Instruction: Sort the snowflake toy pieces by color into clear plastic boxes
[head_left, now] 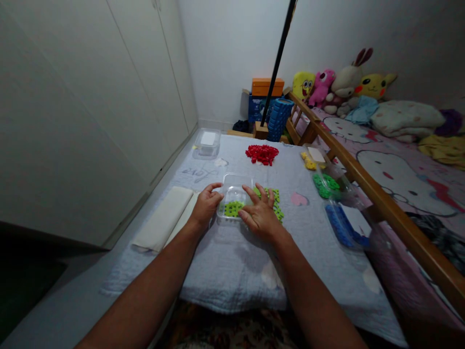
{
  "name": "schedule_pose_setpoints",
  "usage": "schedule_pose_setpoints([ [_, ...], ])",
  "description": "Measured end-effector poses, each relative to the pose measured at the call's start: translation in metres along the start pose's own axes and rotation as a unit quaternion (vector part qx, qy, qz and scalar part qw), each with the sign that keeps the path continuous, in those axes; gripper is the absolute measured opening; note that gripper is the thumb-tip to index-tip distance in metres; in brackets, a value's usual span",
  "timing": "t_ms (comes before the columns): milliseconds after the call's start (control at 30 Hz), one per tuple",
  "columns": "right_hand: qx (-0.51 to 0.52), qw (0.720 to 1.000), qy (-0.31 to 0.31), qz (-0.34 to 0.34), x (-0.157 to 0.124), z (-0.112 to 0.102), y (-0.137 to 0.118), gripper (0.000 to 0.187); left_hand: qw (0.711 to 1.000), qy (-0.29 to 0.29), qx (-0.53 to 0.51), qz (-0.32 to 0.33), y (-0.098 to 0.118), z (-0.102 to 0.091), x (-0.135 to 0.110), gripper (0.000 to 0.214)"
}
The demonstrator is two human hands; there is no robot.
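Observation:
A clear plastic container (236,180) stands in front of me with lime-green plastic building pieces (231,209) in its near part. My left hand (206,203) is closed on its left rim, thumb and fingers pinching the wall. Over its right side my right hand (260,209) is spread, fingers apart, the thumb by the near right corner. Whether the right fingertips touch the container I cannot tell. More lime-green pieces (278,208) lie on the cloth right beside and behind my right hand, partly hidden by it.
Red pieces (262,154) are heaped at the back. Another clear container (207,144) stands back left, a folded cream cloth (163,218) at left. Along the right edge are boxes with yellow (308,161), green (326,186) and blue pieces (343,225), beside a wooden bed rail (348,167).

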State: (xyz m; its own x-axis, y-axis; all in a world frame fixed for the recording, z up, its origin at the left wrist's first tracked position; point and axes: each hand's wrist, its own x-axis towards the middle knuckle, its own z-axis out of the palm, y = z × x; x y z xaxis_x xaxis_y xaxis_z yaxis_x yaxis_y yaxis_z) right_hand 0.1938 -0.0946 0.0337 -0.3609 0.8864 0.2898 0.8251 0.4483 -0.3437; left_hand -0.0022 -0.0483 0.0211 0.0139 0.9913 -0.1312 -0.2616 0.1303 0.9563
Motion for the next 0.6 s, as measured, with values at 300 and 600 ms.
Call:
schedule_pose_setpoints([
  [300,-0.016,0.971,0.181,0.152,0.001,-0.005,0.043,0.033,1.000,0.005,0.010,0.004,-0.001,-0.001,0.001,0.054],
  [600,-0.066,0.970,0.115,0.206,0.006,0.009,0.054,0.022,1.000,0.015,0.019,0.005,0.001,-0.004,0.002,0.056],
])
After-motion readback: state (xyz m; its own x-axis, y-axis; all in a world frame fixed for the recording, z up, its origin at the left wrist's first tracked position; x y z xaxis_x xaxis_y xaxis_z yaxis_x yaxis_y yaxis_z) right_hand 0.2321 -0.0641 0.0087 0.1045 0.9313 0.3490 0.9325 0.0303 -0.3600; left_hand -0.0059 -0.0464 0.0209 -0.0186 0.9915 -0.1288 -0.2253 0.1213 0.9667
